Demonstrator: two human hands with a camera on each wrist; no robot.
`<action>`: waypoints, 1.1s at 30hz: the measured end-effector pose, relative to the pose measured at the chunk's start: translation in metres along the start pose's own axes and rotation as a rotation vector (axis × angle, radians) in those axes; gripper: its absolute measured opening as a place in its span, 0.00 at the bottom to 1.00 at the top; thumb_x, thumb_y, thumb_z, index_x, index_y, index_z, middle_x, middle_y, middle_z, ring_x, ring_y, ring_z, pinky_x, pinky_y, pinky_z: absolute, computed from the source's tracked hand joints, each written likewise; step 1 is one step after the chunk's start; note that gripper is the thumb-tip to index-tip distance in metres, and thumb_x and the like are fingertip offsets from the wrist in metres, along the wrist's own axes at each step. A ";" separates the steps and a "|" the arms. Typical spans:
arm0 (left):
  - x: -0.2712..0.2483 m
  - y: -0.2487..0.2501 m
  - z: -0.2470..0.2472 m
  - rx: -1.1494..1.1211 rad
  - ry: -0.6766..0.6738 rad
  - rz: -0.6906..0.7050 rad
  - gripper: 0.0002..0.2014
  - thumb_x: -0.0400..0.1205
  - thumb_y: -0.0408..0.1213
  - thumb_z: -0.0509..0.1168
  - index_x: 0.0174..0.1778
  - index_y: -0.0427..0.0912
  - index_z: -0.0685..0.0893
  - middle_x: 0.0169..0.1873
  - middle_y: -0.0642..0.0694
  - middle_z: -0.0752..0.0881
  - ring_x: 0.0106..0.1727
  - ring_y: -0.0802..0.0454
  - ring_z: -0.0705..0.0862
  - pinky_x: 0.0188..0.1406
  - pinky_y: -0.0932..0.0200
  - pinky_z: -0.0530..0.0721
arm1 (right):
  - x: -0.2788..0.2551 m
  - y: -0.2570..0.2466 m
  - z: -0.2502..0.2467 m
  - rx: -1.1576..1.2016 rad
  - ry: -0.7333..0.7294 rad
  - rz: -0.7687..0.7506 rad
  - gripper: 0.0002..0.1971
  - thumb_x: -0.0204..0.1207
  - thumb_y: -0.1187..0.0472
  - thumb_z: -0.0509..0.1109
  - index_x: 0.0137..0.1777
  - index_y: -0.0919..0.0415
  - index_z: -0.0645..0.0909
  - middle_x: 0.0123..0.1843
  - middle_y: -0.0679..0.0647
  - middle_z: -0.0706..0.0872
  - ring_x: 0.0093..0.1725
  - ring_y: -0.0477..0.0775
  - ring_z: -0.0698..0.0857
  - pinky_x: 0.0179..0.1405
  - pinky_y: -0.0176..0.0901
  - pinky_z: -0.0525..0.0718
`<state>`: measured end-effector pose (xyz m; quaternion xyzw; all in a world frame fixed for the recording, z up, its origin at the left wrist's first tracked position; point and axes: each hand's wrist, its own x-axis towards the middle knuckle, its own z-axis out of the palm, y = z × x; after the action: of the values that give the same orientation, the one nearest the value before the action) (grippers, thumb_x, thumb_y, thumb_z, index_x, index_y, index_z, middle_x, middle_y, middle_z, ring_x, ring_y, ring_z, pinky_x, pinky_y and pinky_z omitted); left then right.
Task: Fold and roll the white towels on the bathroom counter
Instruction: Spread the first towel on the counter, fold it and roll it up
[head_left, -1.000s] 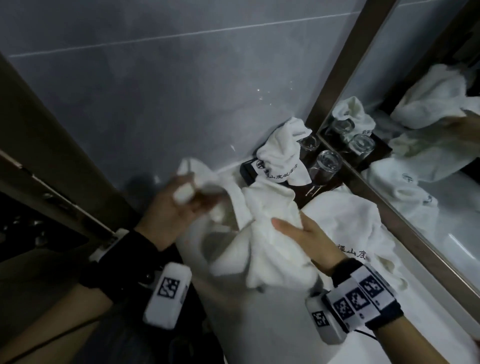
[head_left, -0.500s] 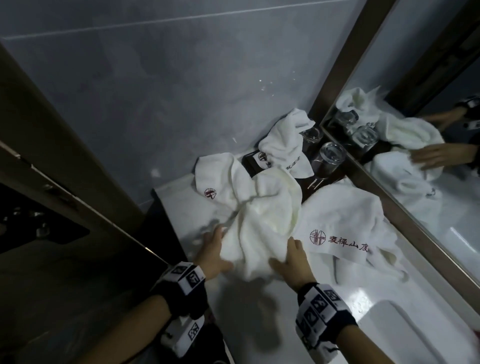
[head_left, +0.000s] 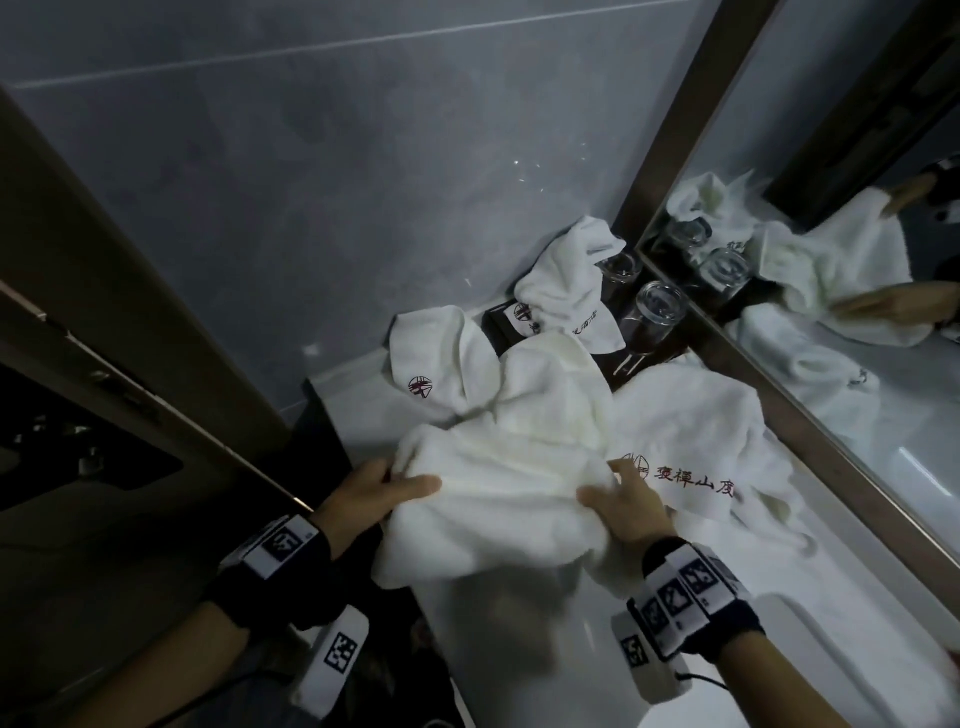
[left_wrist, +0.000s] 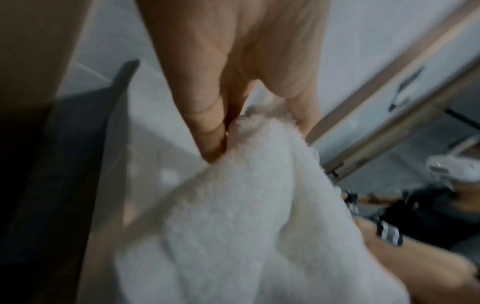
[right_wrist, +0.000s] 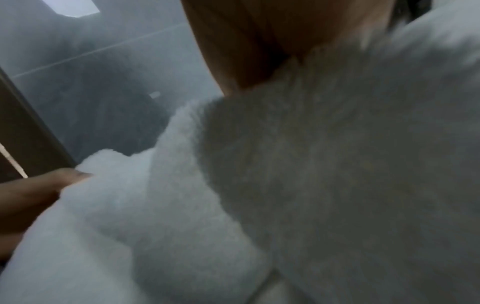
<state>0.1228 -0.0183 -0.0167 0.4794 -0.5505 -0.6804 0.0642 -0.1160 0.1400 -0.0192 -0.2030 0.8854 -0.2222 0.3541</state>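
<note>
A crumpled white towel (head_left: 498, 483) lies across the near left part of the white counter (head_left: 519, 649), its near edge hanging over the front. My left hand (head_left: 384, 493) pinches its left edge, thumb on top; in the left wrist view the fingers (left_wrist: 205, 115) clamp the towel's (left_wrist: 233, 216) fold. My right hand (head_left: 623, 509) grips the right side, thumb over the cloth; the right wrist view is filled with blurred towel (right_wrist: 311, 164). A logo-marked white flap (head_left: 436, 358) lies behind; I cannot tell whether it is the same towel.
Another white towel (head_left: 566, 291) is draped on a dark tray (head_left: 498, 322) with upturned glasses (head_left: 657, 312) in the back corner. A third towel with red characters (head_left: 691, 431) lies right, along the mirror (head_left: 857, 364). Grey wall behind, wooden door frame (head_left: 130, 322) left.
The towel, held up in the air a second ago, has been laid on the counter. Both hands have since dragged it nearer, so its near edge now hangs over the front.
</note>
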 end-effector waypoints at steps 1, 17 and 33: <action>0.000 -0.001 0.001 -0.027 -0.053 0.007 0.29 0.60 0.44 0.82 0.55 0.38 0.84 0.56 0.39 0.87 0.59 0.46 0.85 0.63 0.48 0.82 | -0.001 0.003 0.004 -0.079 -0.036 -0.014 0.21 0.75 0.60 0.69 0.67 0.62 0.72 0.62 0.64 0.82 0.57 0.61 0.80 0.49 0.40 0.70; 0.039 0.019 0.024 0.617 -0.032 0.340 0.12 0.79 0.36 0.66 0.29 0.44 0.80 0.26 0.49 0.79 0.36 0.56 0.77 0.40 0.59 0.74 | 0.052 -0.053 -0.004 0.037 0.165 -0.207 0.45 0.68 0.53 0.77 0.79 0.54 0.54 0.76 0.66 0.57 0.71 0.71 0.69 0.72 0.65 0.71; 0.099 0.065 0.059 0.188 -0.004 0.303 0.12 0.76 0.29 0.67 0.54 0.41 0.78 0.44 0.46 0.83 0.45 0.55 0.81 0.44 0.62 0.77 | 0.060 -0.058 -0.022 -0.218 0.230 -0.591 0.20 0.73 0.66 0.67 0.65 0.60 0.71 0.52 0.52 0.71 0.44 0.55 0.74 0.44 0.46 0.69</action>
<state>-0.0013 -0.0633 -0.0256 0.3936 -0.6776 -0.6095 0.1200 -0.1600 0.0666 -0.0060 -0.4611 0.8411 -0.2407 0.1482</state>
